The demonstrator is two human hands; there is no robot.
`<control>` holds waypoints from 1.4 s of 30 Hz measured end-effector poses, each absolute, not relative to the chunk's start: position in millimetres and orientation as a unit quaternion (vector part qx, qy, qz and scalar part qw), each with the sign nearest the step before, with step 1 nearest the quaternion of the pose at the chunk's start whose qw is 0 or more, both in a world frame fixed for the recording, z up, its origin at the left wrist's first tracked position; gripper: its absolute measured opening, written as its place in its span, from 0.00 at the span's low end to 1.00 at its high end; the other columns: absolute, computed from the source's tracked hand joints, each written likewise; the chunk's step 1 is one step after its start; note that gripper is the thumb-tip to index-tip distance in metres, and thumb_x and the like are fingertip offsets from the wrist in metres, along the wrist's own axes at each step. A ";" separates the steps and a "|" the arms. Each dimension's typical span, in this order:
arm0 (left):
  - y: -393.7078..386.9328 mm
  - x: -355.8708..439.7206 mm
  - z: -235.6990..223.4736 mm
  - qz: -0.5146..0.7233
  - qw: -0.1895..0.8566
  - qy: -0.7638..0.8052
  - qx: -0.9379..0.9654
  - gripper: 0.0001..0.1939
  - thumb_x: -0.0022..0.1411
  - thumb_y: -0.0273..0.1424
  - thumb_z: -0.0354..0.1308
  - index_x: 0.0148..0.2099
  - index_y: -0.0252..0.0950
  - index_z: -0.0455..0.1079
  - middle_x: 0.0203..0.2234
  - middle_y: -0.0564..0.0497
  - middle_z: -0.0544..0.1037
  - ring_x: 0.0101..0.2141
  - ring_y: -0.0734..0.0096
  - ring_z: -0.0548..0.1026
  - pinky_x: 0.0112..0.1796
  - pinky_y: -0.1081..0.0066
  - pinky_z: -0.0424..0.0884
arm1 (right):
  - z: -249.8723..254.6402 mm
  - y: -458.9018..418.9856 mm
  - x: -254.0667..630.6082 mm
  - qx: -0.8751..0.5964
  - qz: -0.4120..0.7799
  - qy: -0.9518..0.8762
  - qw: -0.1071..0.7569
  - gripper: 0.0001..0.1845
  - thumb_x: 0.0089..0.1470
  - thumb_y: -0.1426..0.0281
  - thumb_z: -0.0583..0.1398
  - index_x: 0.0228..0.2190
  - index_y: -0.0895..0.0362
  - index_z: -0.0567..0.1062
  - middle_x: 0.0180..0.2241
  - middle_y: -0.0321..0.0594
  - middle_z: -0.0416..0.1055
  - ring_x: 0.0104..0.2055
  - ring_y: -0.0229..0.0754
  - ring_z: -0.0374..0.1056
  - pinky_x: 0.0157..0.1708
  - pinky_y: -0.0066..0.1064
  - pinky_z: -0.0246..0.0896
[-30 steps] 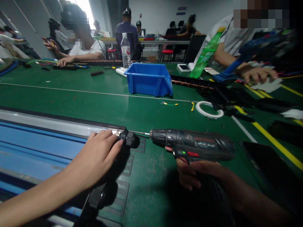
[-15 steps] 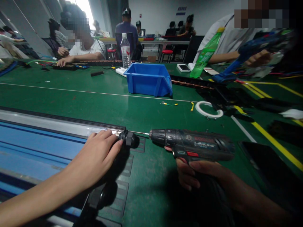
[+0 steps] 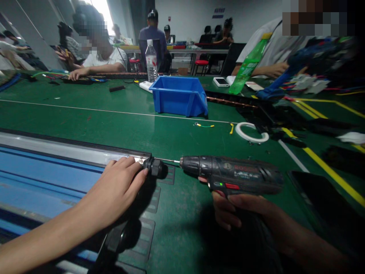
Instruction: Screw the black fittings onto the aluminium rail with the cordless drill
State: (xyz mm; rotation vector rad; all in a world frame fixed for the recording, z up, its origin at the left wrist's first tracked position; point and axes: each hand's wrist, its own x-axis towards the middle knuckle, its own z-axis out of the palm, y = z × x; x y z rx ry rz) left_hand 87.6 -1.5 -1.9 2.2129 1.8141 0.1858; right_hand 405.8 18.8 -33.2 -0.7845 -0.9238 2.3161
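Right hand (image 3: pixel 262 207): clenched around the handle of the black plastic cordless drill (image 3: pixel 234 171).
Slim silver metal bit (image 3: pixel 167 160): tip at the right end of the long silver, black-edged strip (image 3: pixel 62 147).
Left hand (image 3: pixel 122 179): over that end, thumb near the black hexagonal plastic fitting (image 3: pixel 156 167) — finger closure cannot be told.
Strip location: along the blue ribbed panel (image 3: pixel 42 179).

Free strip beyond the drill (image 3: pixel 234 173); its bit (image 3: pixel 176 161) bars the near gap.
A hand could pass over the table (image 3: pixel 171 133) between drill and bin (image 3: pixel 179 99), where two short wires (image 3: pixel 211 126) and a white ring (image 3: pixel 265 137) lie to the right. Nearer, the channel between gland (image 3: pixel 156 168) and right hand (image 3: pixel 248 207) is crossed at its far end by the bit. The left hand (image 3: pixel 122 179) covers the corner of the panel (image 3: pixel 42 163); a dark slab (image 3: pixel 322 198) lies right of the drill.
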 end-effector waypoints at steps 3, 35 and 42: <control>-1.4 87.6 -2.0 0.065 0.138 0.626 0.765 0.21 0.77 0.40 0.40 0.39 0.39 0.71 0.36 0.48 0.73 0.41 0.56 0.68 0.43 0.56 0.58 | -30.8 17.3 404.7 -0.324 0.848 -0.315 0.279 0.13 0.52 0.63 0.69 0.26 0.58 0.75 0.26 0.32 0.57 0.24 0.35 0.55 0.31 0.34 0.62; -2.2 85.9 -4.6 0.071 0.128 0.621 0.770 0.21 0.77 0.40 0.40 0.38 0.40 0.71 0.35 0.48 0.73 0.40 0.57 0.68 0.42 0.57 0.58 | -33.9 15.0 405.0 -0.302 0.849 -0.303 0.310 0.15 0.53 0.64 0.71 0.39 0.59 0.80 0.28 0.34 0.64 0.26 0.36 0.62 0.33 0.36 0.65; -1.9 86.4 -4.2 0.072 0.135 0.627 0.764 0.22 0.77 0.43 0.40 0.38 0.40 0.70 0.35 0.49 0.73 0.41 0.56 0.69 0.43 0.56 0.58 | -37.1 14.2 406.9 -0.294 0.849 -0.308 0.313 0.18 0.53 0.60 0.72 0.41 0.59 0.80 0.29 0.35 0.63 0.27 0.37 0.62 0.33 0.37 0.66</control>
